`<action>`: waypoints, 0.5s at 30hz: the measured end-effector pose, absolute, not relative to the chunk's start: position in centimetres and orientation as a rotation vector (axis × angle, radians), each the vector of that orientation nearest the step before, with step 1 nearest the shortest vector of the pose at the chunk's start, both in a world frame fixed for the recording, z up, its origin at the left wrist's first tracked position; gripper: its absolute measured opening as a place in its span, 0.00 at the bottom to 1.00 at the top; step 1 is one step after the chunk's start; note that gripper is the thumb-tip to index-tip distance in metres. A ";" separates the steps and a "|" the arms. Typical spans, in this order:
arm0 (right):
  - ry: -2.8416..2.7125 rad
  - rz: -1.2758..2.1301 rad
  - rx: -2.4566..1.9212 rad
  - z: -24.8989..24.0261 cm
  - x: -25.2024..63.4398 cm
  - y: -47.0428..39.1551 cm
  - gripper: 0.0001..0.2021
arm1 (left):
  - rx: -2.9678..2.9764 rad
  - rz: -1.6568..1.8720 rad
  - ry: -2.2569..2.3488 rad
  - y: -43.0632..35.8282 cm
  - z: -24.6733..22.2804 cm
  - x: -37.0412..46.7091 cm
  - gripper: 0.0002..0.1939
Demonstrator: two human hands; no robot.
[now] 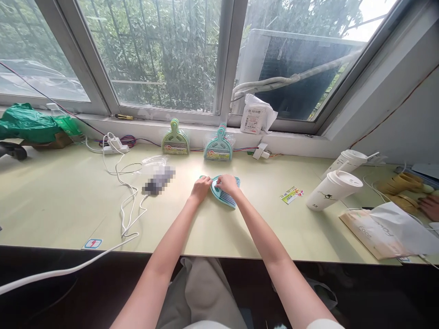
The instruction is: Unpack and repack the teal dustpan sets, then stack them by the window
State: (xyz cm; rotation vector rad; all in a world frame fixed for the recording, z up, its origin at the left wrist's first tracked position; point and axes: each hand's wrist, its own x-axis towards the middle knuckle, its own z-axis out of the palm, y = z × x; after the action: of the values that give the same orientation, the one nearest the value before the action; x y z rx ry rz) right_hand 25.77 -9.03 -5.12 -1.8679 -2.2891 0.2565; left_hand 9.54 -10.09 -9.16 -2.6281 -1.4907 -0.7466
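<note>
A small teal dustpan with a brush nested in it [224,197] lies tilted on the table in front of me, its wide edge toward the lower right. Around its handle end, my left hand [201,186] is closed. My right hand [227,183] is over the pan with bent fingers, closed at the inner part near the handle; exactly what the fingertips pinch is hidden. Behind stand two upright stacks of similar dustpan sets, one green [175,140] and one teal [218,147], leaning at the window ledge. A colourful label card [291,195] lies to the right.
White cables [125,196] and a blurred dark object [159,180] lie on the left. Two white cups [334,189] and a tissue pack [373,233] stand at the right. Another person's hand [430,205] shows at the far right edge. A green bag [29,123] sits far left.
</note>
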 end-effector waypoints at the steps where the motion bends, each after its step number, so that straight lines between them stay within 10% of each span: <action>1: -2.283 0.287 -1.865 -5.0 25.9 -9.0 0.06 | -2.606 -0.885 -1.507 -10.1 -9.2 9.6 0.21; 8: -1.769 0.449 -1.841 -5.0 24.2 -8.9 0.12 | -2.393 -2.492 -1.982 -9.8 -8.9 9.0 0.22; 15: -1.462 0.110 -1.859 -4.7 31.4 -9.5 0.17 | -2.318 -3.093 -2.338 -9.0 -9.3 7.5 0.23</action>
State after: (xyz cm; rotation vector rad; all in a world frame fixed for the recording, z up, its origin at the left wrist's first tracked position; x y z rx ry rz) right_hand 31.43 -9.49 -4.69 -1.8594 -1.4624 0.1099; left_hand 7.51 -9.01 -9.32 -2.3183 -2.3380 -3.0934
